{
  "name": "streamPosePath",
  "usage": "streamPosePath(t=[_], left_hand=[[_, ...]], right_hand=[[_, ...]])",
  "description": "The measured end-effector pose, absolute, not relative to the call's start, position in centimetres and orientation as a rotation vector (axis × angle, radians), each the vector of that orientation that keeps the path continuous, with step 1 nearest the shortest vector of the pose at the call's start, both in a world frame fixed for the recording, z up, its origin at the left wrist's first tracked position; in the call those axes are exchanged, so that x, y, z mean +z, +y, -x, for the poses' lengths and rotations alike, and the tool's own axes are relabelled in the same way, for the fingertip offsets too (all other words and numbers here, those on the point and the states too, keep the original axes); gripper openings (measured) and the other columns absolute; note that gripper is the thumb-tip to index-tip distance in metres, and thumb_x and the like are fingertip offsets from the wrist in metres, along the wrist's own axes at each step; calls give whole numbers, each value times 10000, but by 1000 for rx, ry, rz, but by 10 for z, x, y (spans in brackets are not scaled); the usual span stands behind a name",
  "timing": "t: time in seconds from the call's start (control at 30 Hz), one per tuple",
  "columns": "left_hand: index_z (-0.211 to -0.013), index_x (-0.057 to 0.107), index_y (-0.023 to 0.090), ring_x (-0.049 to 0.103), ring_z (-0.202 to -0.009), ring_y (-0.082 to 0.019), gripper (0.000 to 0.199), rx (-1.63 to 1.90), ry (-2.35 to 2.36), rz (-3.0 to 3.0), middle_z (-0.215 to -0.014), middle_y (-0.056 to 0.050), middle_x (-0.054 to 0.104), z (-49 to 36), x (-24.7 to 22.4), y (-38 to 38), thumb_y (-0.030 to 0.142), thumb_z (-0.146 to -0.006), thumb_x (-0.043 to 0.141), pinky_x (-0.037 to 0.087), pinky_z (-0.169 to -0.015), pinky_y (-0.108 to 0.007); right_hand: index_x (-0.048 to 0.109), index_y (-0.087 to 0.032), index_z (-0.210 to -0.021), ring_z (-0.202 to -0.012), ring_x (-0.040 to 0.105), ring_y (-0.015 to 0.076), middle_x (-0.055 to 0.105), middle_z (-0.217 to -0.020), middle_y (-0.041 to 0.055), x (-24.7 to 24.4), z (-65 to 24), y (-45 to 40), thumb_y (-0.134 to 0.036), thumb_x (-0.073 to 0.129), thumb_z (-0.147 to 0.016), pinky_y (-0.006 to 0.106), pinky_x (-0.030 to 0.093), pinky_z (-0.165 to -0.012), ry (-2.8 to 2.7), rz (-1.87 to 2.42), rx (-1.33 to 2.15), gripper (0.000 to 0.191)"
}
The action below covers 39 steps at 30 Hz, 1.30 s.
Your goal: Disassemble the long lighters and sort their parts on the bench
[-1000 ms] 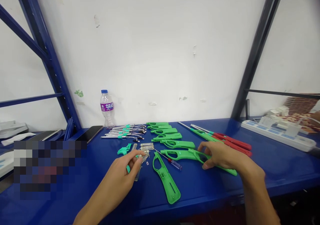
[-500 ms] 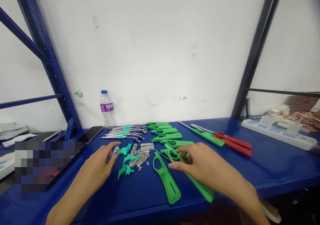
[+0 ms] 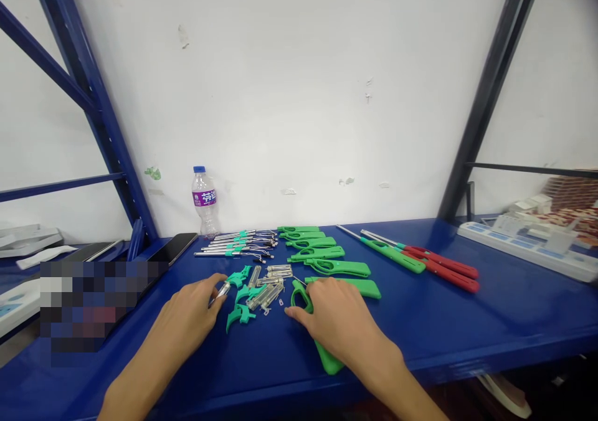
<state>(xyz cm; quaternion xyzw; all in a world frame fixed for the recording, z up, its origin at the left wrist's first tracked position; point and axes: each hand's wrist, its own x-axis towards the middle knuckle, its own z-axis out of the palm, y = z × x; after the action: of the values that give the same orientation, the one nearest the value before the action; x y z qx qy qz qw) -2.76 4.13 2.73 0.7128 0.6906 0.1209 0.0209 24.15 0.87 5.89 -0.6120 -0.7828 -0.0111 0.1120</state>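
My left hand (image 3: 194,306) pinches a small clear lighter fuel tank (image 3: 223,293) between thumb and fingers. Just right of it lie several teal triggers (image 3: 242,314) and a loose group of clear fuel tanks (image 3: 266,296). My right hand (image 3: 339,315) is closed around the loop end of the nearest green lighter casing half (image 3: 331,360), covering its middle. Another green casing half (image 3: 370,288) lies right behind that hand, partly hidden. Farther back, several green casing halves (image 3: 315,243) are laid out in a column.
Several metal lighter rods with wires (image 3: 236,244) lie at the back, near a plastic bottle (image 3: 204,203). Lighters with red handles (image 3: 441,268) and a green one (image 3: 395,256) rest on the right. A power strip (image 3: 527,253) and a dark phone (image 3: 182,246) flank the blue table (image 3: 448,327).
The green casing half that was under my right hand now lies flat farther back. My right hand has moved left onto the nearer casing half. My left hand still holds the fuel tank.
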Motion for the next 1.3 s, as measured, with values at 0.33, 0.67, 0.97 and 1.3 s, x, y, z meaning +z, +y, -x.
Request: streamPosePath(t=[0.33,0.67,0.97,1.3], left_hand=[[-1330,588,278,681,-1003,-293,437,269,2126,-2282,-1122,-82,668,26,23,40,338,-983,331,471,-850,-402],[-1351,564,271,679,-1037,-289,452,297,2120,-2285,-1159,-92,677,25,30,34,433,-1017,305,493,-896,-394],[-1290,590,295,679,-1029,-285,436,427,2053,-2292,-1139,-67,685,31,34,30,506,-1019,321,486,-926,-395],[-1184,662,293,703,-957,-260,399,505,2002,-2326,-1055,-57,722,31,37,30,493,-1007,365,513,-904,-366]], right_hand=[[759,-147,-895,-880,730,287,762,-942,154,58,-235,7,-449,665,-996,309,471,-715,-2288,1849,9,332],[761,-122,-1074,-1092,661,346,719,-1088,167,49,-234,8,-377,720,-969,382,517,-825,-2306,1784,3,279],[755,-126,-1037,-1066,683,318,724,-1051,145,64,-239,4,-311,573,-1070,360,513,-793,-2366,1789,-5,262],[739,-136,-1054,-954,727,323,758,-1002,127,56,-239,8,-358,806,-909,333,466,-695,-2364,1805,36,273]])
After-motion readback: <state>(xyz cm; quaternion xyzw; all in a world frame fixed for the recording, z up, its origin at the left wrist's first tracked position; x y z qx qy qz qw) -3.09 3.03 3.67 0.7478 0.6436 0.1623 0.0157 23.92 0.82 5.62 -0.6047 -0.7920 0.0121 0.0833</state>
